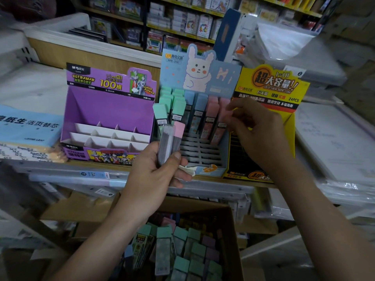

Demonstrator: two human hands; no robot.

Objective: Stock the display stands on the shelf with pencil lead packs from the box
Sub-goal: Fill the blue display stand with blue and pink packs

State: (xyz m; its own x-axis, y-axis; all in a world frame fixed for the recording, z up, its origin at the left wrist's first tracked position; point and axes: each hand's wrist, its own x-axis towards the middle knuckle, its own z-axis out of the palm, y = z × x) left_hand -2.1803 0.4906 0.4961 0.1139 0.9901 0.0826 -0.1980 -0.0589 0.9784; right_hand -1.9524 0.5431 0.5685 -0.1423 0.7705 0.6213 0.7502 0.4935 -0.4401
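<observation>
Left hand point(154, 173) grips pastel-capped plastic lead packs point(172, 136); blurred right hand point(253, 130) beside blue rabbit-printed cardboard stand point(203, 76), grasp possibly empty, indiscernible.

left hand point(154, 171): bare; thumbnail point(177, 155) short and plain.
left forearm point(105, 236): bare down to the near edge.
right hand point(257, 130): bare; fingertips blurred.
right forearm point(324, 209): bare to the near right edge.

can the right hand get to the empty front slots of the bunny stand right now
Probably yes. The right hand is at the pink packs in the bunny stand, and the empty front slots right below lie open. The left hand, gripping a bundle of packs, covers only the stand's left edge.
</observation>
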